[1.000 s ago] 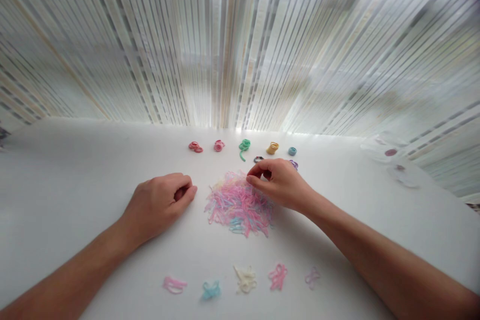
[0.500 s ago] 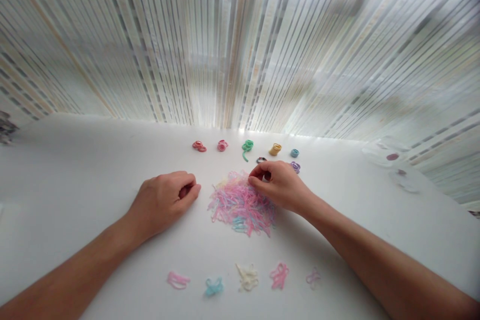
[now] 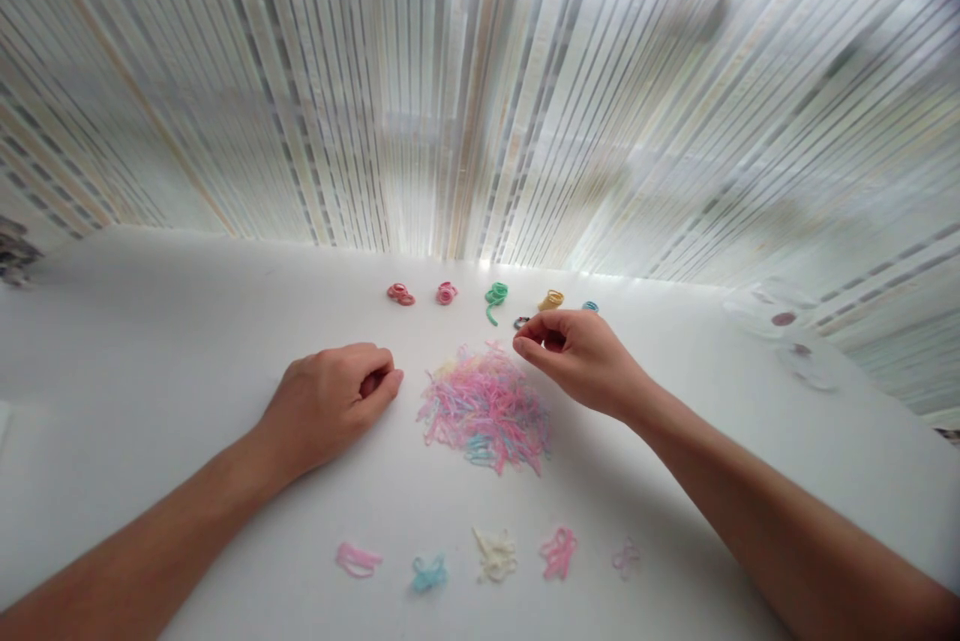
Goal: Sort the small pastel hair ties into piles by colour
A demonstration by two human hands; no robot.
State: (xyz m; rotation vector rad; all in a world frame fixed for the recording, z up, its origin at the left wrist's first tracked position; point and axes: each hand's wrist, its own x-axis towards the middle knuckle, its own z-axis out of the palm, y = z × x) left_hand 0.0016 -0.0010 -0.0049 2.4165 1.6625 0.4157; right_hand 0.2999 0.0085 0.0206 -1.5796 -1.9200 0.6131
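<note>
A loose heap of small pastel elastic bands (image 3: 486, 409), mostly pink with some blue and yellow, lies on the white table between my hands. My left hand (image 3: 334, 401) rests on the table left of the heap, fingers curled in and nothing visible in them. Just above the heap's upper right edge is my right hand (image 3: 581, 356), thumb and forefinger pinched together; whatever is between the tips is too small to make out. Close by those fingertips sits a dark ring (image 3: 520, 323), partly covered by the hand.
Along the near side lie small groups of bands: pink (image 3: 358, 559), blue (image 3: 429, 573), cream (image 3: 494, 555), deeper pink (image 3: 559, 553) and pale lilac (image 3: 625, 557). Coiled red (image 3: 400, 294), pink (image 3: 446, 293), green (image 3: 496, 295), yellow (image 3: 551, 300) and blue (image 3: 590, 306) bundles line the back, before a striped curtain (image 3: 450, 101).
My right hand has drawn away from the heap, up and to the right, now covering the purple bundle and part of the blue one. My left hand stays where it was.
</note>
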